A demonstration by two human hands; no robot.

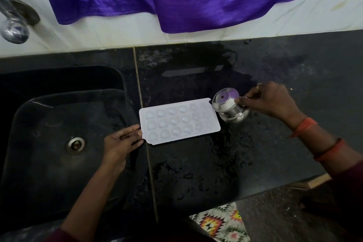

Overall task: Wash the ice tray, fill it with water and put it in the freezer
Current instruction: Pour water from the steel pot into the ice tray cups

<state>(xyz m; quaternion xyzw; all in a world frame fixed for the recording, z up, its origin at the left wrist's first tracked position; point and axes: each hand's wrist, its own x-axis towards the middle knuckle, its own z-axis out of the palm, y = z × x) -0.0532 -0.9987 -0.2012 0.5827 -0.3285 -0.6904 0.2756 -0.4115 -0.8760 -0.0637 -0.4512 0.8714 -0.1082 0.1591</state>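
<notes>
Just right of the sink, on the wet black counter, the white ice tray lies flat with its hollows facing up, its left end reaching the counter's seam beside the sink. The left hand rests open against that left end, fingers spread and flat, steadying the tray without closing on it. At the tray's right end, well away from the sink, the right hand holds a small steel cup tipped toward the tray, its grip pinching the cup by rim and side.

Judging by the water beaded on the counter around the tray, the washing looks finished, and the filling is under way. The hollows nearer the sink glint as if they hold water; those at the far right end look duller, though I cannot tell for sure whether they are dry. Topping up those last hollows and carrying the tray level to the freezer are left; no freezer is in view.

No brand, label or writing can be read on the tray, the cup or anything near the sink.
</notes>
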